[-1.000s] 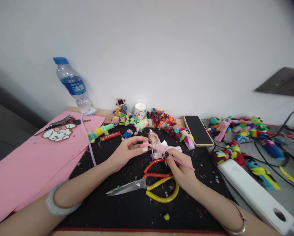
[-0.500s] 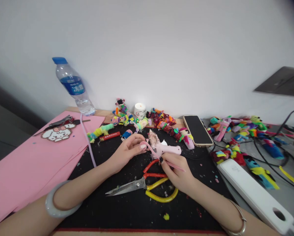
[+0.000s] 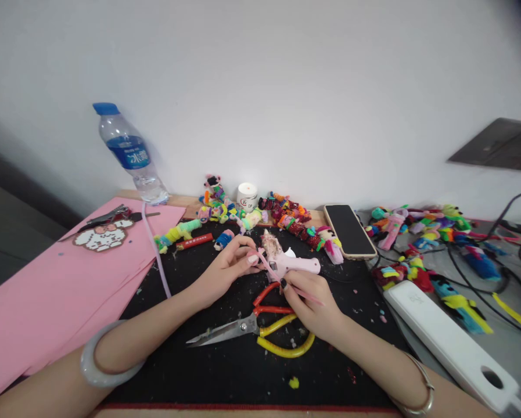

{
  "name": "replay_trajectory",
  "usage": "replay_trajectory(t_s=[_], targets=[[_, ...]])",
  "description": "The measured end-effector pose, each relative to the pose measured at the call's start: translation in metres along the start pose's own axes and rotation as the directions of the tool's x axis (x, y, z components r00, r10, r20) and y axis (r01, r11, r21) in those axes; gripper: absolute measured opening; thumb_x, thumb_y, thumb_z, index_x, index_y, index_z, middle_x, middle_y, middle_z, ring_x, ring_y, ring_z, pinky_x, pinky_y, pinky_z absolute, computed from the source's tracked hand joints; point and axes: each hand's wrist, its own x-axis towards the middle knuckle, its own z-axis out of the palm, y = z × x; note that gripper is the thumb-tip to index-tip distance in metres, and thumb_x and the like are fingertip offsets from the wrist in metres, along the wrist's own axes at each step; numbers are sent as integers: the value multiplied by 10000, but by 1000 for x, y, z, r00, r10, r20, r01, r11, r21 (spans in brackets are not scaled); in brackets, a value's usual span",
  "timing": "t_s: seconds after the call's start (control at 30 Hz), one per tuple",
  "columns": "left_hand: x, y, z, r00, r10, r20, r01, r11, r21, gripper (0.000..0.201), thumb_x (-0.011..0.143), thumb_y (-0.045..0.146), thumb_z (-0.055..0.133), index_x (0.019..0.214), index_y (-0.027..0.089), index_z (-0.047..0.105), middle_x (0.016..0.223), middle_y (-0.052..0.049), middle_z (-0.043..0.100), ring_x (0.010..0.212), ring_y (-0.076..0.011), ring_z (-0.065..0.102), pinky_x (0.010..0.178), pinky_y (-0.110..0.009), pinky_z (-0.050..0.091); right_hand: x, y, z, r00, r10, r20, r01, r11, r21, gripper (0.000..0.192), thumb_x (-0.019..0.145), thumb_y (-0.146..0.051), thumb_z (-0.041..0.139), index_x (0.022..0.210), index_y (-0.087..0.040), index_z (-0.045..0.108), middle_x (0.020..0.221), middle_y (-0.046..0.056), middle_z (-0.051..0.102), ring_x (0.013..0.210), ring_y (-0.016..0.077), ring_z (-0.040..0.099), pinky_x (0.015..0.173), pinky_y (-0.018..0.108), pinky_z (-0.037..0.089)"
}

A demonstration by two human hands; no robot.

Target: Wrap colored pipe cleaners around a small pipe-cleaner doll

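A pink pipe cleaner runs between my two hands above the black mat. My left hand pinches its curled end between thumb and fingers. Farther along the strand, my right hand grips it, and the loose tail sticks out past the knuckles. Just behind both hands lies a pale pink glue gun with a grimy, crusted nozzle end. Scissors with red and yellow handles rest on the mat below my hands, their blades pointing left.
Pipe-cleaner figures line the back, beside a white cup and a phone. A water bottle leans on the wall above pink sheets. At right lie a white power strip, cables and more figures.
The pink pipe cleaner now lies straighter near my left fingertips, where its curve stood higher before. My right hand has shifted very slightly left. Other things stay put.
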Motion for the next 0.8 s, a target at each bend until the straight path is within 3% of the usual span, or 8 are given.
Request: replay_trajectory(t_s=[0.17,0.33,0.53,0.63,0.8], targets=[[0,0,-1,1000,-4,10,4,1000,13,126,827,296,565,894,230,481,855,26,574,876,-120,598,862,-305,479,0,-3,-2,999,24,-25,-22,996,91,247,840,-160,411,595,-193,417,558,-38,399,508,103,391,512,223,302],[1,1,-3,1000,-3,29,2,999,42,101,836,273,553,888,217,486,840,29,547,843,-114,604,859,-308,480,0,0,-4,986,157,-64,-129,939,317,313,898,-238,394,604,-182,482,525,-38,426,486,104,400,496,229,307],[-4,5,-1,986,-39,161,-4,966,260,101,838,274,544,900,194,540,925,2,542,855,-122,576,829,-275,451,1,9,-2,943,287,-168,-156,828,538,386,932,-321,405,576,-181,447,534,-42,406,491,100,376,489,231,297],[-6,6,0,982,-45,185,-20,942,335,123,838,279,544,916,183,556,917,-8,550,861,-124,554,816,-259,435,3,12,-2,941,290,-174,-149,818,556,403,938,-319,401,562,-178,429,557,-38,388,497,95,358,479,232,281],[-1,3,-4,996,18,85,-32,984,175,103,849,288,526,906,206,501,879,15,539,820,-126,592,807,-295,469,4,14,-4,969,176,-175,-77,883,464,173,925,-266,397,818,-186,507,672,-12,476,591,126,440,546,248,358]])
